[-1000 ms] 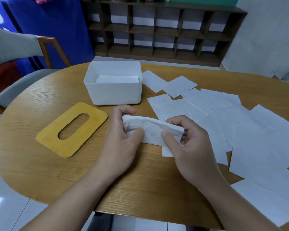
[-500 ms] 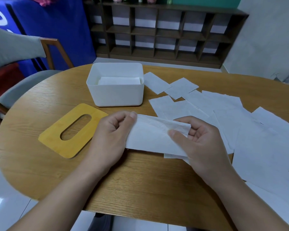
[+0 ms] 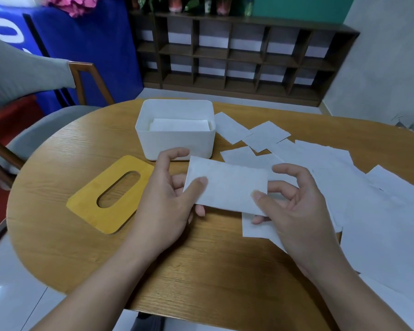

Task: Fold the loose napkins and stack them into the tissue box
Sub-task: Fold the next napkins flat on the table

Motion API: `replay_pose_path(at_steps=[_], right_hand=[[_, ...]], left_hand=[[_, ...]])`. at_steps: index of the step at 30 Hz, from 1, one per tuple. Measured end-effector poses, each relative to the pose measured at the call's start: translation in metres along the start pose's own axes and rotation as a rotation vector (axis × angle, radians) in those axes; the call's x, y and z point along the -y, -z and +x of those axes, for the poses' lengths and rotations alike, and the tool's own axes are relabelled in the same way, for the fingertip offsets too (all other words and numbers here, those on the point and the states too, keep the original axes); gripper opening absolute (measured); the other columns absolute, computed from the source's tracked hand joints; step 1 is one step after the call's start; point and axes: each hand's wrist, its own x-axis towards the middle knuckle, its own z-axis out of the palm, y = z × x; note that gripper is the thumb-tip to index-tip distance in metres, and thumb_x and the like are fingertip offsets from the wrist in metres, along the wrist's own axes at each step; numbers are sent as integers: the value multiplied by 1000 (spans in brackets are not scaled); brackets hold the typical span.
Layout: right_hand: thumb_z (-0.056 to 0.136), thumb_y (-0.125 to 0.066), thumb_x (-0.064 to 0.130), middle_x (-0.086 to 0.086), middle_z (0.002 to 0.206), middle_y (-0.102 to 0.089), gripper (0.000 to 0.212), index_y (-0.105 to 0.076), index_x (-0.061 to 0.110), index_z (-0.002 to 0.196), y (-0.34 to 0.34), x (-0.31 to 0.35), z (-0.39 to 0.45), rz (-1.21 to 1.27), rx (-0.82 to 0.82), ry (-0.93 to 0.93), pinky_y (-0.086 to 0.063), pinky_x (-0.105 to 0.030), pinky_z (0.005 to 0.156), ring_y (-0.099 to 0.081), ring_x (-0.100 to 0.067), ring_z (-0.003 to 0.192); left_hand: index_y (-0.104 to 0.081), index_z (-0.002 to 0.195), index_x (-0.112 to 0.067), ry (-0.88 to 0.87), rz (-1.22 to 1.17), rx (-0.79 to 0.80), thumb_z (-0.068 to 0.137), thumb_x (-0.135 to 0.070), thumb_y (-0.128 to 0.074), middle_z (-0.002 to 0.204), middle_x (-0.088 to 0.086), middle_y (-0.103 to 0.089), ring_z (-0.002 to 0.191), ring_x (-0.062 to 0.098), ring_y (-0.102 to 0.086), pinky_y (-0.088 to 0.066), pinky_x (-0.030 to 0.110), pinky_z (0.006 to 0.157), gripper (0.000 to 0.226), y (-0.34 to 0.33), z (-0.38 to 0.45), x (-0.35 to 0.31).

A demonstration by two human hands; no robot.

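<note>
Round wooden table (image 3: 81, 254) under both hands, runs out past them on every side. Shelf unit (image 3: 237, 53) against wall, far beyond the hands. Grey chair (image 3: 22, 91) w/ wood frame well out to the left of left hand. Loose napkins (image 3: 380, 223) spread flat, overlapping, from just under right hand out to its right & beyond it toward far edge.

White tissue box (image 3: 175, 142) open-topped, just beyond left hand's fingertips; folded napkins (image 3: 179, 125) stacked inside, lying flat. Yellow lid (image 3: 110, 194) w/ oval slot lies flat on table just left of left hand, apart from box.

Folded napkin (image 3: 225, 186) — rectangular, flat, slightly tilted — held between the two hands above table, near side of box. Left hand (image 3: 167, 197) pinches its left end: thumb on top, fingers curled underneath, index raised & curled above the top corner. Right hand (image 3: 294, 206) pinches right end: thumb on top at lower right corner, fingers curled behind/under. Can't tell if napkin touches the sheets below it.
</note>
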Motion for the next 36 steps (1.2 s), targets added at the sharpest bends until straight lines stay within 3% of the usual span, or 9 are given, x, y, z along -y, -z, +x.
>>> replay_pose_path(at_steps=[5, 10, 14, 18, 20, 25, 28, 31, 36], right_hand=[[99, -80, 13, 6, 107, -80, 24, -60, 20, 110, -5, 7, 2, -55, -100, 33, -58, -37, 70, -83, -23, 72], [99, -81, 15, 7, 99, -79, 8, -73, 17, 99, -15, 19, 12, -100, -127, 52, -55, -23, 68, -82, -17, 71], [99, -80, 10, 3, 94, -80, 9, -77, 19, 99, -27, 38, 33, -101, -112, 102, -53, -8, 66, -80, -11, 75], [102, -78, 13, 12, 109, -75, 14, -74, 25, 107, -47, 59, 73, -166, -81, 191, -61, -20, 69, -81, -10, 80], [102, -78, 15, 14, 113, -72, 14, -72, 26, 109, -58, 66, 96, -207, -63, 234, -66, -29, 72, -80, -12, 79], [99, -78, 17, 17, 98, -70, 13, -72, 28, 105, -86, 65, 143, -482, -39, 410, -57, -24, 74, -69, -7, 82], [103, -70, 25, 18, 95, -69, 5, -72, 29, 102, -96, 63, 159, -746, 12, 529, -48, -28, 85, -59, -7, 93], [107, -59, 26, 14, 90, -71, 18, -70, 30, 95, -103, 63, 171, -942, 101, 520, -40, -37, 98, -56, -15, 100], [112, -49, 38, 12, 88, -68, 30, -71, 31, 93, -106, 72, 181, -1209, 262, 483, -37, -41, 100, -53, -19, 102]], left_hand=[[-46, 131, -31, -108, 49, -56, 104, -9, -72, 101, 0, -76, 69, 21, -75, -56, 33, 57, 44, 2, -1, -6], [-72, 102, -29, -196, 229, -128, 101, -16, -77, 67, -13, -56, 57, 11, -50, -38, 17, 58, 14, 6, 8, -8], [-73, 110, -32, -282, 250, -241, 102, -18, -77, 104, -14, -70, 73, 18, -62, -46, 19, 65, 16, 8, 23, -21], [-70, 126, -34, -339, 379, -332, 106, -28, -70, 126, -22, -66, 117, 7, -60, -44, 14, 88, 20, 20, 48, -24], [-68, 131, -36, -328, 427, -369, 108, -33, -67, 129, -25, -62, 129, 6, -51, -42, 24, 102, 23, 26, 60, -22], [-66, 138, -37, -257, 644, -438, 111, -48, -58, 139, -21, -60, 139, 14, -36, -27, 45, 116, 30, 37, 82, -15], [-67, 139, -32, -224, 821, -415, 113, -61, -42, 143, -15, -63, 146, 23, -36, -21, 52, 124, 46, 42, 92, -6], [-74, 129, -30, -192, 966, -383, 112, -67, -33, 139, -11, -69, 147, 28, -40, -20, 58, 126, 58, 41, 96, 1], [-78, 124, -27, -188, 1035, -405, 110, -71, -33, 137, -4, -69, 141, 32, -43, -23, 59, 126, 65, 40, 98, 6]])
